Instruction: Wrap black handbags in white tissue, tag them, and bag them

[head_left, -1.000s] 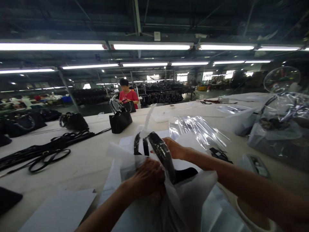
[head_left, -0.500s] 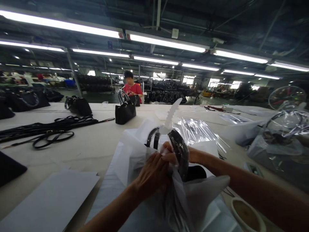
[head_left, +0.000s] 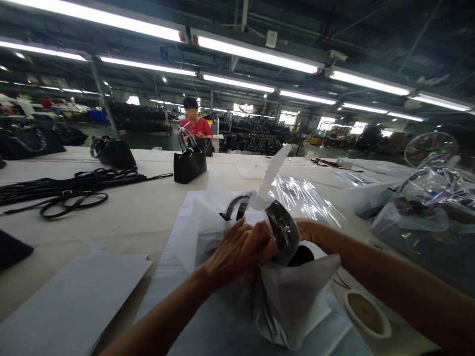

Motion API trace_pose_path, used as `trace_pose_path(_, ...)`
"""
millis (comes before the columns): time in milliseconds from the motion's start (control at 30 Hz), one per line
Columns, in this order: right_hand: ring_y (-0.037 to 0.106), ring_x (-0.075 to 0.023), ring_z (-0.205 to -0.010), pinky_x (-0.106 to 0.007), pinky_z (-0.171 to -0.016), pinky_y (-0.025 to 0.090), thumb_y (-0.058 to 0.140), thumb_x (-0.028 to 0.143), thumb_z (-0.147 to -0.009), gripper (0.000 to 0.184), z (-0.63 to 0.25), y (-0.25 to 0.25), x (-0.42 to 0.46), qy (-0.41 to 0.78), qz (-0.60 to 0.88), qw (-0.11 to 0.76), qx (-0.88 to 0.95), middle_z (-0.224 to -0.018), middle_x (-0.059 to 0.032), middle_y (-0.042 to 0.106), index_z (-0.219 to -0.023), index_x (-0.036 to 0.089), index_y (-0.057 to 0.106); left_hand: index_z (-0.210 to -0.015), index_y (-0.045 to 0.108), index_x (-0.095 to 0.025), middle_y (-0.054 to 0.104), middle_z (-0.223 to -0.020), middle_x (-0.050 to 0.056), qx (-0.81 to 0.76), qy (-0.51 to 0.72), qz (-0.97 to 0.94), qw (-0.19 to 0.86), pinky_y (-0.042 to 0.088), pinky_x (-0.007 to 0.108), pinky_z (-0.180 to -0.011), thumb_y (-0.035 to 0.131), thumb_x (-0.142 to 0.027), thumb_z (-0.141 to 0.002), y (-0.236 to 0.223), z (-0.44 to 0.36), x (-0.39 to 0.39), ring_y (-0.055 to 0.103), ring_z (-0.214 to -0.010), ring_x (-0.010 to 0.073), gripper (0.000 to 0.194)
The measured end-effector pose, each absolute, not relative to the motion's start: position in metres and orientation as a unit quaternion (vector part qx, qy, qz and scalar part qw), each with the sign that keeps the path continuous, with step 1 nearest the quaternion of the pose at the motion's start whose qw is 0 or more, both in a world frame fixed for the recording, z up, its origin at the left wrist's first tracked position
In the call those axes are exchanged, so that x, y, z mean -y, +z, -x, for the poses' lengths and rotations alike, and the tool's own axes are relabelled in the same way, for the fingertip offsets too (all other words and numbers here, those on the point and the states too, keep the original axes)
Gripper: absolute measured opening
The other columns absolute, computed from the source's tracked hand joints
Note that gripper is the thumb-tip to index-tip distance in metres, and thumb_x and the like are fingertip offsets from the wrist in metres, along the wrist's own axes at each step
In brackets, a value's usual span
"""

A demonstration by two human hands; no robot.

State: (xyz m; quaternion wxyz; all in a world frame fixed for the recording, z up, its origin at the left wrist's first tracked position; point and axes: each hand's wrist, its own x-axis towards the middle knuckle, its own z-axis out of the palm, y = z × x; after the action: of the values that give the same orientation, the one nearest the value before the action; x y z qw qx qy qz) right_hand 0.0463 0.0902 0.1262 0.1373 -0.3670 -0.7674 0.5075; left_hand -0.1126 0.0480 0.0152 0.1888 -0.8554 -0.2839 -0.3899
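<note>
A black handbag (head_left: 302, 254) sits half inside white tissue wrapping (head_left: 293, 296) on the table in front of me. Its plastic-wrapped black handle (head_left: 284, 230) arches up between my hands. My left hand (head_left: 233, 252) is closed on the wrapping just left of the handle. My right hand (head_left: 265, 237) is curled round the base of the handle, fingers meeting those of the left. A white paper strip (head_left: 270, 178) sticks up from the handle behind.
White sheets (head_left: 74, 301) lie at the near left. Black straps (head_left: 67, 193) cross the left table. A black handbag (head_left: 189, 165) stands farther back, with a person in red (head_left: 196, 127) behind it. Clear plastic bags (head_left: 426, 207) sit right; a tape roll (head_left: 367, 314) lies near.
My hands have drawn together at the base of the handle. The handle has tipped to the right and the wrapping has bunched up under my hands. The view has shifted slightly.
</note>
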Motion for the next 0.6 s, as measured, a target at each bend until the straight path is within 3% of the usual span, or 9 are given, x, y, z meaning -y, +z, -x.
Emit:
trace_pose_path(100,0.06,-0.0148,-0.068,-0.024,-0.059,0.048,0.074,0.037,-0.06,0.029,-0.053,0.136,-0.08,0.508,0.351,0.101,0.78,-0.073,-0.0001,0.065,-0.077,0.014,0.069,-0.128,0.032,-0.004,0.061,-0.097,0.011,0.281,-0.391,0.856,0.185,0.043,0.045,-0.098,0.051,-0.024,-0.089,0.015,0.113,-0.049,0.057,-0.092,0.0215,0.048)
trace_pose_path(200,0.059,-0.0148,-0.064,-0.025,-0.058,0.048,0.075,0.045,-0.058,0.036,-0.068,0.139,-0.082,0.494,0.338,0.097,0.796,-0.07,-0.001,0.065,-0.075,0.013,0.068,-0.108,0.047,-0.008,0.058,-0.086,0.007,0.283,-0.373,0.862,0.193,0.043,0.042,-0.095,0.053,-0.026,-0.088,0.014,0.114,-0.048,0.053,-0.085,0.0208,0.028)
trace_pose_path(300,0.06,-0.0164,-0.066,-0.029,-0.062,0.049,0.069,0.05,-0.065,0.039,-0.089,0.142,-0.08,0.398,0.369,0.23,0.808,-0.071,-0.0032,0.066,-0.074,0.012,0.067,-0.086,0.051,-0.013,0.053,-0.078,0.003,0.272,-0.368,0.867,0.199,0.039,0.04,-0.096,0.057,-0.023,-0.085,0.014,0.113,-0.047,0.049,-0.083,0.0191,0.012)
trace_pose_path(367,0.061,-0.0178,-0.072,-0.03,-0.067,0.049,0.061,0.044,-0.076,0.031,-0.1,0.147,-0.062,0.239,0.406,0.375,0.798,-0.077,-0.0049,0.067,-0.08,0.014,0.066,-0.078,0.05,-0.014,0.05,-0.074,0.002,0.269,-0.368,0.866,0.206,0.039,0.037,-0.091,0.059,-0.019,-0.083,0.014,0.113,-0.047,0.047,-0.081,0.0182,0.011)
trace_pose_path(433,0.061,-0.0173,-0.079,-0.029,-0.071,0.05,0.055,0.032,-0.085,0.018,-0.104,0.149,-0.031,0.064,0.384,0.443,0.807,-0.086,-0.0056,0.067,-0.088,0.017,0.064,-0.073,0.048,-0.016,0.048,-0.07,0.001,0.274,-0.356,0.868,0.214,0.039,0.033,-0.081,0.058,-0.017,-0.082,0.014,0.112,-0.048,0.045,-0.076,0.0175,0.014)
trace_pose_path(500,0.06,-0.0157,-0.084,-0.026,-0.075,0.05,0.05,0.02,-0.088,0.015,-0.097,0.138,0.001,-0.03,0.289,0.399,0.87,-0.092,-0.0063,0.065,-0.095,0.018,0.062,-0.072,0.047,-0.017,0.048,-0.068,0.0,0.282,-0.335,0.873,0.214,0.036,0.032,-0.073,0.056,-0.017,-0.083,0.015,0.113,-0.049,0.044,-0.073,0.0173,0.015)
trace_pose_path(600,0.058,-0.0173,-0.089,-0.031,-0.085,0.048,0.043,0.011,-0.086,0.024,-0.077,0.095,0.028,-0.105,0.186,0.258,0.942,-0.093,-0.0062,0.065,-0.099,0.019,0.061,-0.073,0.048,-0.017,0.051,-0.069,0.0,0.285,-0.313,0.883,0.203,0.033,0.033,-0.071,0.054,-0.018,-0.084,0.018,0.114,-0.05,0.045,-0.073,0.0172,0.013)
